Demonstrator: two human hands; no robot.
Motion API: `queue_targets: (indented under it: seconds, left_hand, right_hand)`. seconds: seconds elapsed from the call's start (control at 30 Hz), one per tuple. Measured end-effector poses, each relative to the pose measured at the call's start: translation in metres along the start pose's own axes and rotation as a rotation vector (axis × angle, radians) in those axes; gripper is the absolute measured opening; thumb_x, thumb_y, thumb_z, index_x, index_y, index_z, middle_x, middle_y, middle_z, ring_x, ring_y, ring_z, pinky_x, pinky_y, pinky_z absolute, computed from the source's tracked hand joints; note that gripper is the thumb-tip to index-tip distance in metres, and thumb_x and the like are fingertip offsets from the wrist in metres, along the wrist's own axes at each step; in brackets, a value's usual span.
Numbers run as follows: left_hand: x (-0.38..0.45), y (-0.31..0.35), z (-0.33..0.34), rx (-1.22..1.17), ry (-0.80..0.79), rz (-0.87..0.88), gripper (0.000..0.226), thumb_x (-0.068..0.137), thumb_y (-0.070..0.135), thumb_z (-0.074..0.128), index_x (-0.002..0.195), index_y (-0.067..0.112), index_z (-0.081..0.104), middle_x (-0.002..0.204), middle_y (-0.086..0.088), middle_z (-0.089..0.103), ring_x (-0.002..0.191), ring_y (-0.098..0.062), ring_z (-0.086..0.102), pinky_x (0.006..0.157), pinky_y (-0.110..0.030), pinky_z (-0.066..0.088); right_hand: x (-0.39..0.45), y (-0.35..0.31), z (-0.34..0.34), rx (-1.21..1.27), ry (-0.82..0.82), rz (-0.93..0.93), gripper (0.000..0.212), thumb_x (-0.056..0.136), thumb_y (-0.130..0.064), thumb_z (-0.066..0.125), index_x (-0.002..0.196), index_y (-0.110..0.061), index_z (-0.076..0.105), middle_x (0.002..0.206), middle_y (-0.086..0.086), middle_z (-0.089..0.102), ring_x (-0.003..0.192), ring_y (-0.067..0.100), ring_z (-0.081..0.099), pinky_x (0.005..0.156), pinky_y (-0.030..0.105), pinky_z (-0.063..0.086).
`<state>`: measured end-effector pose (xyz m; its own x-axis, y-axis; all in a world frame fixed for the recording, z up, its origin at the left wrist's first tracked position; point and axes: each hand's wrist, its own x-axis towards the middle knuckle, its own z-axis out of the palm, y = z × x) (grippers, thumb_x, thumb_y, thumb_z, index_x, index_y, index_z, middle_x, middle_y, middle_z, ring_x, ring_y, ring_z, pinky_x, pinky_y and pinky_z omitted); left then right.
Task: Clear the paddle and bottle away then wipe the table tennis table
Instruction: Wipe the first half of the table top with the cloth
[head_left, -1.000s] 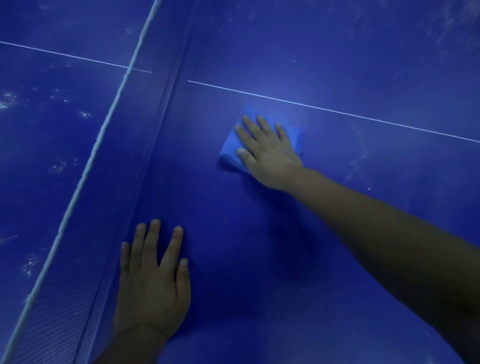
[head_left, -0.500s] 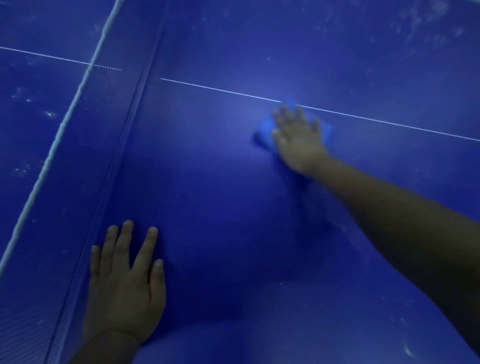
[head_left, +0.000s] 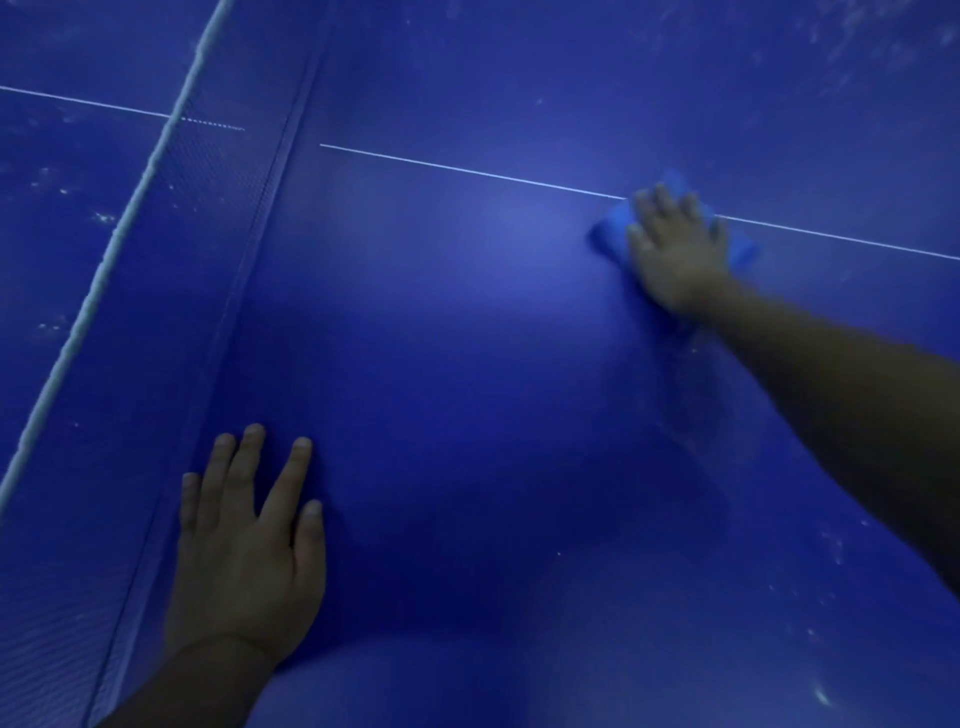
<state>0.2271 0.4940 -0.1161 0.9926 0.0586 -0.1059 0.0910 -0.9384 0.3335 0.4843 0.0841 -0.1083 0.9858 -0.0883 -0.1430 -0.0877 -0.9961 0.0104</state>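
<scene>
The blue table tennis table (head_left: 467, 364) fills the view. My right hand (head_left: 675, 249) lies flat on a folded blue cloth (head_left: 610, 234) and presses it onto the table, right on the white centre line (head_left: 467, 170). The cloth shows on both sides of the hand. My left hand (head_left: 249, 545) rests palm down on the table with its fingers spread, close to the net (head_left: 171, 312), and holds nothing. No paddle or bottle is in view.
The net runs diagonally along the left, its white top band (head_left: 98, 270) going from lower left to upper middle. Pale dusty marks (head_left: 852, 41) show on the far right of the table and beyond the net.
My right hand has slid the cloth to the right and away from the net, up onto the white centre line. My left hand has stayed flat on the table.
</scene>
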Motion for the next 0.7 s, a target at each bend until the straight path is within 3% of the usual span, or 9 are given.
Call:
queue_targets:
  seconds: [0.03,0.1,0.27,0.33,0.4,0.5,0.53,0.6,0.7]
  left_hand:
    - [0.000,0.000,0.000,-0.001,0.003,0.000,0.063,0.095,0.045,0.025,0.150,0.019,0.039,0.162,-0.012,0.022,0.152,-0.026,0.008,0.123,-0.039,-0.006]
    - [-0.001,0.000,0.000,-0.009,0.009,0.000,0.062,0.095,0.045,0.025,0.150,0.019,0.039,0.162,-0.011,0.021,0.152,-0.025,0.007,0.123,-0.040,-0.005]
    - [-0.003,0.000,0.000,-0.013,0.010,0.001,0.063,0.096,0.046,0.024,0.151,0.019,0.038,0.163,-0.011,0.020,0.152,-0.025,0.005,0.123,-0.043,-0.003]
    - [-0.003,0.000,0.000,-0.010,0.010,-0.002,0.063,0.096,0.046,0.024,0.151,0.019,0.038,0.163,-0.011,0.019,0.152,-0.024,0.005,0.124,-0.044,-0.002]
    - [-0.002,0.000,0.000,-0.001,0.011,-0.005,0.063,0.096,0.046,0.023,0.151,0.019,0.037,0.163,-0.011,0.018,0.152,-0.024,0.004,0.124,-0.046,-0.001]
    - [-0.003,0.000,0.001,0.010,0.012,-0.010,0.063,0.096,0.046,0.023,0.152,0.020,0.036,0.163,-0.010,0.017,0.152,-0.023,0.003,0.124,-0.046,0.000]
    - [-0.003,0.000,0.001,0.012,0.013,-0.011,0.063,0.096,0.045,0.024,0.152,0.020,0.036,0.163,-0.010,0.017,0.152,-0.023,0.003,0.124,-0.046,0.000]
    - [-0.003,-0.001,0.002,0.012,0.012,-0.007,0.063,0.096,0.046,0.023,0.152,0.020,0.036,0.164,-0.009,0.017,0.152,-0.023,0.003,0.124,-0.047,0.000]
    - [-0.003,-0.001,0.002,0.007,0.007,-0.018,0.064,0.096,0.047,0.021,0.153,0.021,0.035,0.164,-0.008,0.015,0.153,-0.022,0.002,0.124,-0.046,-0.001]
  right_hand:
    - [0.006,0.011,-0.005,0.072,-0.010,0.102,0.055,0.106,-0.044,0.023,0.159,-0.028,0.013,0.167,-0.006,0.005,0.153,0.025,0.003,0.120,0.059,0.003]
    - [-0.013,0.006,0.000,0.074,0.025,0.064,0.056,0.106,-0.044,0.021,0.159,-0.026,0.016,0.167,-0.003,0.007,0.153,0.027,0.004,0.119,0.059,0.004]
    - [-0.185,-0.026,0.041,-0.046,0.021,-0.786,0.056,0.103,-0.046,0.022,0.155,-0.026,0.028,0.163,0.005,0.023,0.149,0.038,0.020,0.115,0.064,0.011]
    - [-0.190,-0.017,0.037,-0.102,-0.039,-0.957,0.054,0.104,-0.048,0.022,0.152,-0.028,0.035,0.161,0.003,0.026,0.148,0.036,0.023,0.116,0.062,0.014]
    - [-0.136,-0.007,0.022,-0.123,0.045,-0.763,0.060,0.100,-0.049,0.018,0.153,-0.024,0.033,0.160,0.008,0.030,0.147,0.039,0.025,0.114,0.063,0.015]
    - [-0.054,0.004,-0.002,0.004,0.017,-0.142,0.059,0.103,-0.048,0.016,0.158,-0.027,0.018,0.167,0.000,0.011,0.153,0.029,0.006,0.118,0.059,0.005]
    - [-0.051,-0.001,-0.001,0.042,0.020,-0.046,0.056,0.105,-0.045,0.021,0.158,-0.026,0.017,0.167,-0.002,0.009,0.153,0.028,0.004,0.119,0.059,0.005]
    - [-0.084,-0.028,0.012,0.028,0.074,-0.122,0.055,0.106,-0.039,0.028,0.157,-0.022,0.022,0.166,0.002,0.014,0.152,0.032,0.010,0.117,0.063,0.009]
    - [-0.208,-0.072,0.046,0.012,0.102,-0.698,0.056,0.099,-0.039,0.035,0.151,-0.020,0.039,0.160,0.009,0.031,0.147,0.042,0.025,0.111,0.072,0.018]
